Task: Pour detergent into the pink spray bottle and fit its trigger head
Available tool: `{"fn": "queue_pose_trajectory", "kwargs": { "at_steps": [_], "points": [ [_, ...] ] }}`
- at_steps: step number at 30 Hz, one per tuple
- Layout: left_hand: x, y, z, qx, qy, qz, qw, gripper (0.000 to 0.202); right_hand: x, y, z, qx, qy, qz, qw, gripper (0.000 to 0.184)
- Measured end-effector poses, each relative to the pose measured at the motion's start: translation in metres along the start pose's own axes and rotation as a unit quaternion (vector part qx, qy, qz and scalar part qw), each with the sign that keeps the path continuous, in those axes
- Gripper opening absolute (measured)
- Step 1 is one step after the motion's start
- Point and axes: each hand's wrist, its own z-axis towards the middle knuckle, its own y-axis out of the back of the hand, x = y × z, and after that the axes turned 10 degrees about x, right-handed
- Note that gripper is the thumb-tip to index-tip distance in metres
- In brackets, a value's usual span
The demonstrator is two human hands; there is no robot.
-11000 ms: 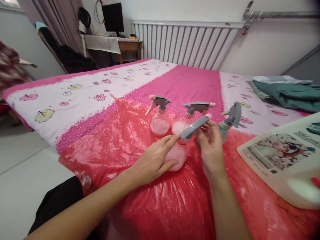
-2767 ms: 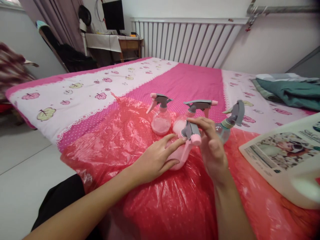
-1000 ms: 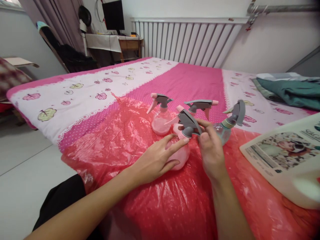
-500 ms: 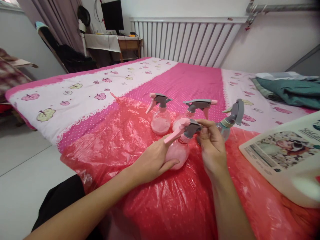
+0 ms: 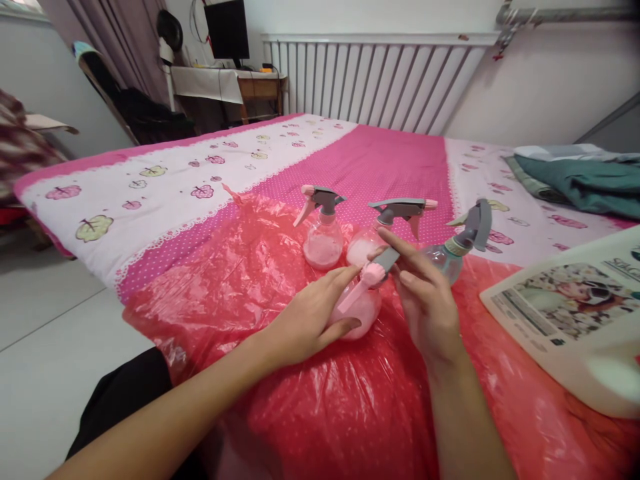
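Held bottle: round translucent pink plastic spray bottle (image 5: 367,313), upright on crinkled red plastic sheeting (image 5: 210,287) over the bed (image 5: 400,157).
Left hand (image 5: 313,317): grasping that bottle's body.
Right hand (image 5: 425,300): fingers curved at the bottle's grey-and-pink trigger head (image 5: 389,260); cannot tell whether gripping.
Bottles behind: two pink ones (image 5: 323,248) (image 5: 361,248); one teal-tinted, grey-headed (image 5: 449,261).
Large cream plastic jug (image 5: 560,363): lying at right, photo label (image 5: 560,293) with flowers; brand starts "S", cut off by the edge; smaller print illegible.
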Motion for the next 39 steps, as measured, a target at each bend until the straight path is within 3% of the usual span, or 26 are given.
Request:
{"fn": "queue_pose_trajectory", "kwargs": {
  "at_steps": [3,8,13,18,23,29,35,39],
  "points": [
    [-0.001,0.002,0.001,0.011,0.0,-0.018,1.0,0.075,0.003,-0.002,0.0,0.036,-0.011,0.008,0.999,0.052],
    [0.0,0.002,0.003,0.006,-0.001,-0.028,1.0,0.08,0.004,-0.005,0.0,0.04,0.012,-0.035,0.999,0.066],
    [0.002,0.0,0.002,0.005,0.002,-0.014,1.0,0.08,0.001,-0.003,-0.001,0.049,0.013,-0.033,0.998,0.059],
    [0.007,-0.007,-0.002,-0.026,0.0,0.017,1.0,0.098,-0.002,0.0,-0.002,0.036,0.011,-0.049,0.998,0.045],
    [0.006,-0.006,-0.001,-0.03,-0.028,0.015,0.999,0.084,-0.001,0.002,-0.002,0.021,0.012,-0.046,0.999,0.044],
    [0.006,-0.002,0.002,-0.016,-0.019,-0.025,0.999,0.075,0.001,0.003,-0.002,0.009,-0.004,-0.044,0.999,0.04],
    [0.008,-0.006,-0.002,-0.031,0.013,0.0,0.999,0.074,0.009,-0.003,0.003,0.014,0.015,-0.046,0.999,0.031],
    [0.008,-0.007,-0.003,-0.029,0.02,0.009,0.999,0.064,0.01,-0.005,0.004,0.012,0.02,-0.066,0.998,0.036]
  ]
}}
